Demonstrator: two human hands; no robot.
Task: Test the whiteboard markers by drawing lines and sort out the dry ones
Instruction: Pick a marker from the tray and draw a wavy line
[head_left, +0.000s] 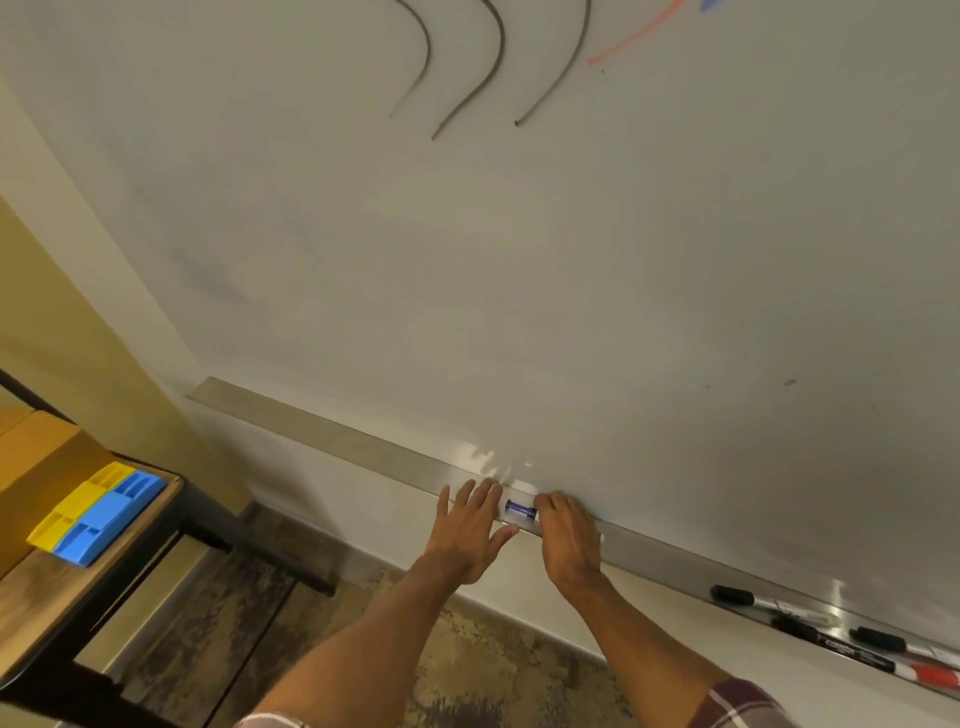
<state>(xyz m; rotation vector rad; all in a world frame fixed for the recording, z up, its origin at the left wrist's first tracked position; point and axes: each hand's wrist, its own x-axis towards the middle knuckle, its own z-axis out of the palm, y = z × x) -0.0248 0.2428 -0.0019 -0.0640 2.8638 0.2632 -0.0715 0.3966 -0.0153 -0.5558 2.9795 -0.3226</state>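
- Gripping the right end of a blue marker (519, 508) with the right hand (569, 540), fingers curled down over it, only the left part of the barrel showing.
- Lying flat along the metal tray (337, 431) at the foot of the whiteboard (519, 286), squarely between the two hands.
- Fanned wide on the left hand (470, 525): fingers straight, holding nothing, tips at the tray's front edge just beside the marker's free end.
- Up on the board, showing three curved black lines (467, 78), a faint red line (634, 36) to their right and a dab of blue (709, 5) at the very top.
- Further right along the same tray, well apart from the hands, resting in a loose cluster: a black-capped marker (737, 596), a second black-capped marker (878, 638), a dark-barrelled marker (831, 647) and a red-capped marker (935, 675).
- Off to the left, sitting side by side on a wooden surface (31, 597): a yellow organiser (78, 512) and a blue organiser (109, 519), touching, with a cardboard box (31, 452) behind them.
- Peeking in at the bottom right, a plaid sleeve (748, 701).
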